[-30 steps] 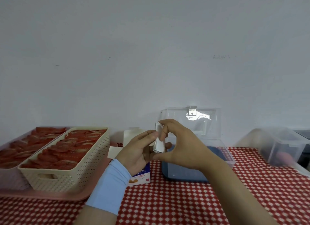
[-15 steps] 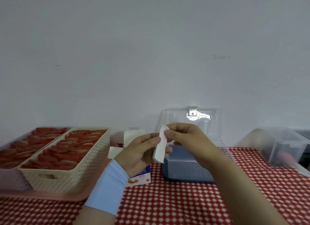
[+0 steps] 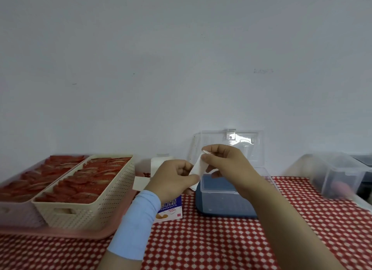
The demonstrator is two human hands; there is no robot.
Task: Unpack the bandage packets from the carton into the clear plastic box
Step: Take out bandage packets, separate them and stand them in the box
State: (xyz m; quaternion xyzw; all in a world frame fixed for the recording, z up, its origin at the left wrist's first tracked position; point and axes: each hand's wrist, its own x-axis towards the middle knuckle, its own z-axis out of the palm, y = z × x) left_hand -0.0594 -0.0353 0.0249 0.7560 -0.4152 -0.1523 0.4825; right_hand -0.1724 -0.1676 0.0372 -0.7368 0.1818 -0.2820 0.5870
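Note:
A white bandage packet (image 3: 198, 167) is held in the air between both hands, just above the left rim of the clear plastic box (image 3: 221, 201). My right hand (image 3: 227, 165) pinches its top corner. My left hand (image 3: 173, 179) grips its lower part with curled fingers. The box has a blue base and its clear lid (image 3: 229, 145) stands open against the wall. The white and blue carton (image 3: 170, 209) stands on the cloth below my left hand, its flaps open, mostly hidden by my wrist.
A cream perforated basket (image 3: 90, 205) of red packets and a second one (image 3: 18, 191) sit on a pink tray (image 3: 60, 232) at the left. Another clear plastic container (image 3: 340, 175) lies at the right. A red and white checked cloth (image 3: 221, 245) covers the table.
My right hand has moved right and up, pulling the packet's top over the box, and the packet has turned from edge-on to showing its flat face. The left hand dropped slightly.

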